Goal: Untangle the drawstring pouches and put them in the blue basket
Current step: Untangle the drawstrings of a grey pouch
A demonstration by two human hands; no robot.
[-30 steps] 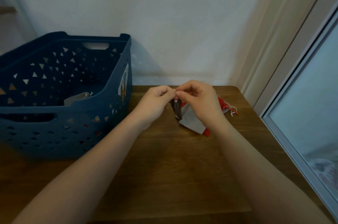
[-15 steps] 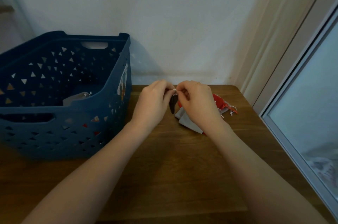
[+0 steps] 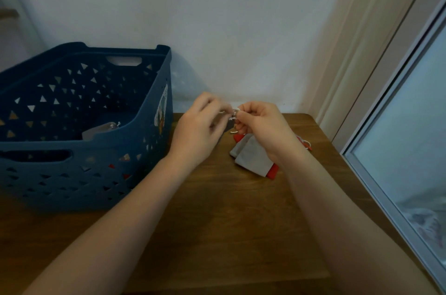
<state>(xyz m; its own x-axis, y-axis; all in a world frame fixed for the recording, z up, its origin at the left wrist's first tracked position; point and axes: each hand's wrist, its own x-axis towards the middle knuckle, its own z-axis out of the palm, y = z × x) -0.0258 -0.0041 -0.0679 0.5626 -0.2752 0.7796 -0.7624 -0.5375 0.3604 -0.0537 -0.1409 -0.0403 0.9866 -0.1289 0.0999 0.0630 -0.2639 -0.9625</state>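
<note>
A small bundle of drawstring pouches lies on the wooden table at centre right: grey pouches (image 3: 252, 156) on top, red ones (image 3: 273, 171) peeking out beneath. My right hand (image 3: 261, 128) pinches the white drawstrings (image 3: 233, 113) above the bundle. My left hand (image 3: 199, 129) is blurred beside it, its fingertips at the same strings, with a dark pouch (image 3: 228, 126) hanging between the two hands. The blue basket (image 3: 147, 145) stands at the left with one grey pouch (image 3: 100, 129) inside.
The table (image 3: 229, 222) ends at a white wall behind and a window frame (image 3: 376, 174) on the right. More red pouch cloth with white string (image 3: 306, 144) shows behind my right wrist.
Both hands have risen slightly and drawn a little apart, stretching the white strings between them. The left hand is in motion. The grey pouches now lie more exposed on the table.
</note>
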